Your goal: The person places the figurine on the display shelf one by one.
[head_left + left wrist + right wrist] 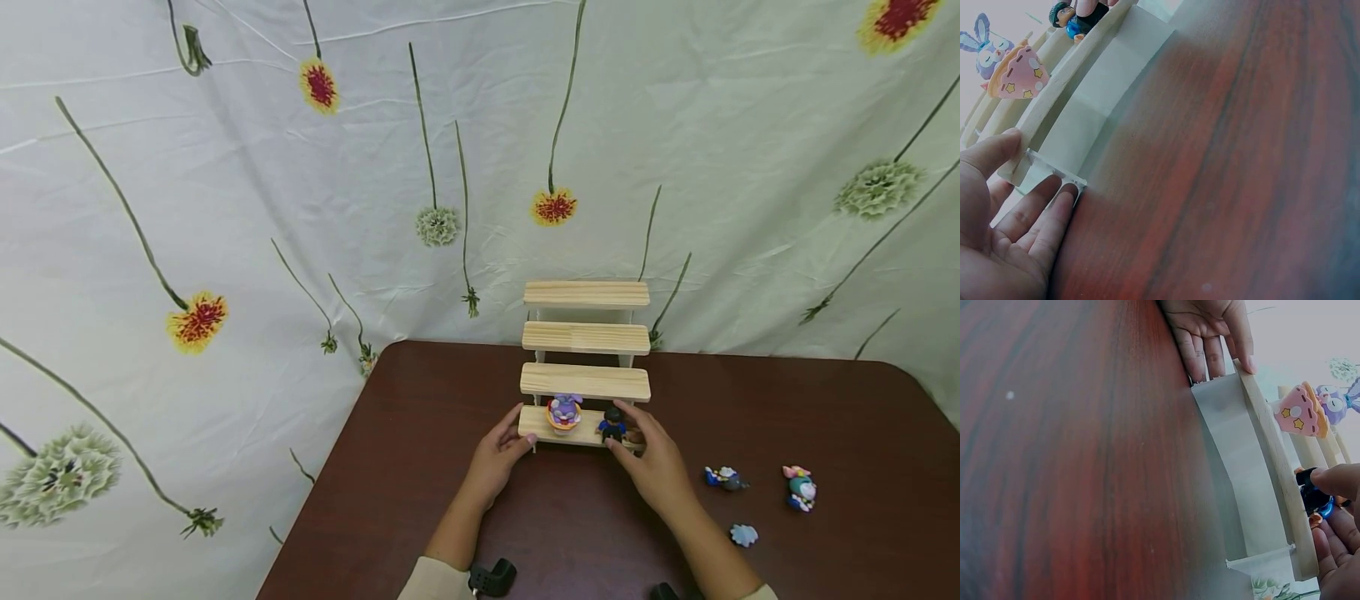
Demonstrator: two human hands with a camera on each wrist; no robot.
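One figurine (pixel 612 429), head up, long axis near-upright, pinched by right grip (pixel 657 458), left grip (pixel 492 460) holding shelf (pixel 585 382)

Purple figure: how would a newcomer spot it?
A wooden step rack stands on the brown table. The purple figure sits on its lowest step, left of a dark figure that the right hand grips. Unlike that neighbour, it has long ears and a starred pink base.
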